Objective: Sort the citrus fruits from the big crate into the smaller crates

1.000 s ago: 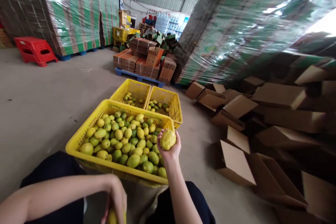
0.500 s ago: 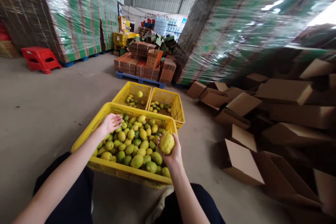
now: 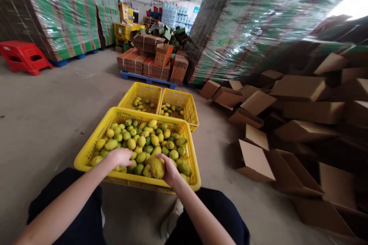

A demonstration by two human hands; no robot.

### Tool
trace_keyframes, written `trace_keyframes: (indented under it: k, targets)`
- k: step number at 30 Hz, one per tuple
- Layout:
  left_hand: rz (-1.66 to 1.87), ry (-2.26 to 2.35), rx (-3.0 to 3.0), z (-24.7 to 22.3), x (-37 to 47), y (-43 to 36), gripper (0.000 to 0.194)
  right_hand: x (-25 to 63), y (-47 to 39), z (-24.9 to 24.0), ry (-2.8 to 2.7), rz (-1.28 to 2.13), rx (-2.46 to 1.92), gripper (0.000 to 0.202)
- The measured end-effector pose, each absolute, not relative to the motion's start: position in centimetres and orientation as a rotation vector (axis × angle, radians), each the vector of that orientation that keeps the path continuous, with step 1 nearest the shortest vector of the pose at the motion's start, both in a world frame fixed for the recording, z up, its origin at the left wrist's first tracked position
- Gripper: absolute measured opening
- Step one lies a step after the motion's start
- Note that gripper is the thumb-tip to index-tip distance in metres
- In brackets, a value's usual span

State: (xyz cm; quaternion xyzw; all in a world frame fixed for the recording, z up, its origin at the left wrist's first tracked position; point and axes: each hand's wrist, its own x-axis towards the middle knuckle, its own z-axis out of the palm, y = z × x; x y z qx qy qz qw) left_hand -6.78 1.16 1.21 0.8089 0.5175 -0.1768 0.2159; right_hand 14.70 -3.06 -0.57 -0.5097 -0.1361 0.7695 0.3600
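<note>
The person's left hand (image 3: 122,157) reaches over the near-left part of a large, rectangular, yellow plastic crate (image 3: 138,183), back of the hand up, its forearm slanting in across the near edge. Its bent fingers dip among smooth, oval, yellow-and-green lemons (image 3: 140,141); whether they pinch one cannot be told. A little to its right, above the near edge's inner side, is a big, knobbly, yellow-green lemon (image 3: 156,167), its long axis unclear. The right hand (image 3: 170,170), nearer and touching, curls round its right side, forearm crossing beside the near-right corner.
</note>
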Motion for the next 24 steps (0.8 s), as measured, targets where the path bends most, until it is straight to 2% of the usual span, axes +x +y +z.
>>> trace_keyframes:
  k: [3, 7, 8, 11, 13, 17, 19, 21, 24]
  targets:
    - [-0.472, 1.469, 2.301, 2.2, -6.8, 1.2, 0.051, 14.2, -4.4, -2.3, -0.624, 2.114, -1.344, 0.009]
    - [-0.424, 1.423, 2.306, 3.1, -7.2, 1.2, 0.056, 14.6, -6.5, -3.8, -0.771, 2.683, -1.729, 0.019]
    - [-0.455, 1.420, 2.291, 3.1, -7.3, 1.2, 0.057, 15.1, -6.6, -3.9, -0.745, 2.732, -1.861, 0.017]
    - [-0.533, 1.423, 2.276, 2.8, -7.6, 0.9, 0.058, 17.9, -4.6, -2.2, -0.719, 2.460, -2.015, 0.016]
    - [-0.533, 1.416, 2.293, 2.6, -7.7, 0.9, 0.057, 20.5, -1.1, 0.4, -0.737, 2.217, -1.906, 0.003]
    - [-0.521, 1.385, 2.312, 2.5, -7.7, 1.2, 0.054, 25.8, 8.0, 6.5, -0.661, 1.709, -1.609, 0.004]
    - [-0.528, 1.391, 2.298, 2.5, -7.7, 1.3, 0.053, 27.4, 10.6, 8.3, -0.483, 1.314, -1.393, 0.007]
    - [-0.505, 1.420, 2.284, 2.4, -7.8, 1.3, 0.052, 27.9, 10.7, 8.3, -0.474, 1.254, -1.316, 0.011]
    - [-0.438, 1.440, 2.257, 2.2, -8.1, 1.3, 0.051, 26.5, 7.2, 5.4, -0.685, 1.440, -1.373, 0.013]
